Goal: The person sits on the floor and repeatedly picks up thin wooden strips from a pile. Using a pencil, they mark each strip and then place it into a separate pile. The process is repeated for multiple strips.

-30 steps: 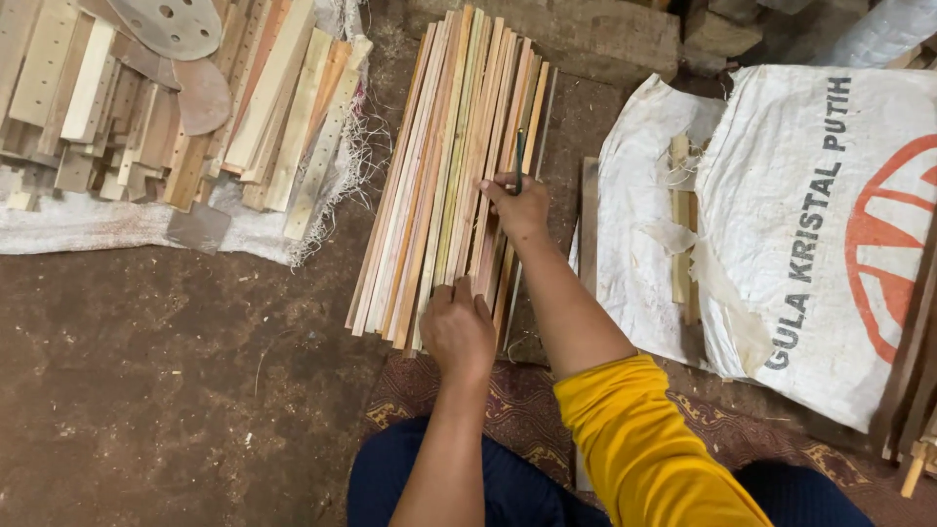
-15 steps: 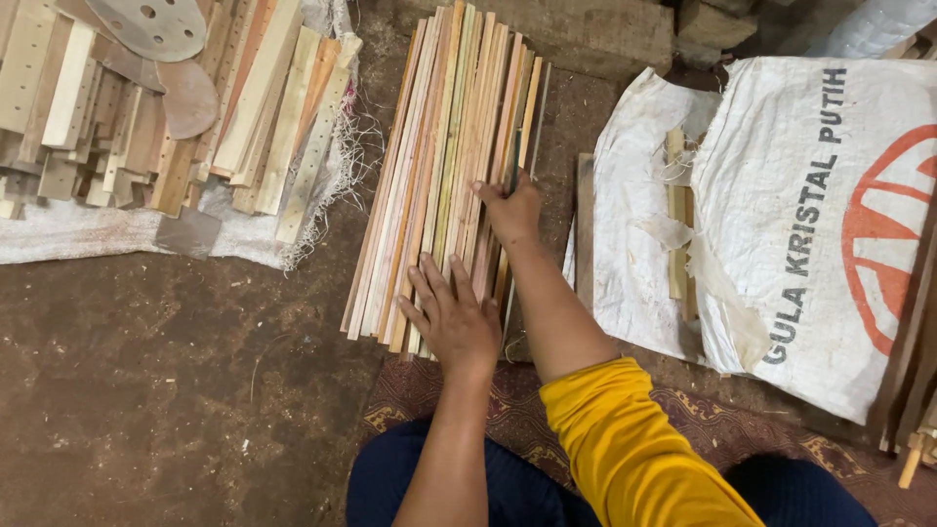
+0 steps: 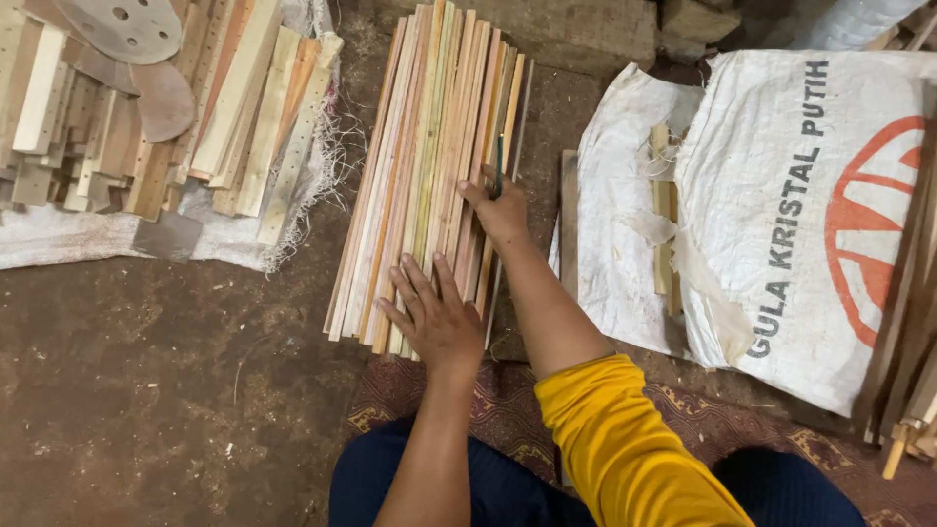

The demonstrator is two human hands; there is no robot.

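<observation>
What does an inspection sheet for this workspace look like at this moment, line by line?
Surface: bare brown dirt floor, with a patterned mat under the seated person.
Job's things: bundle of thin wooden strips lying side by side on the floor.
Clutter: pile of short wooden offcuts on a frayed white sack, round sanding discs on top; printed white woven sack at right.
Grippers: left hand flat on the strips' near ends, fingers spread; right hand on the bundle, holding a dark pencil-like tool.
Cables: nothing seen.
Surroundings: long sticks at right edge.
</observation>
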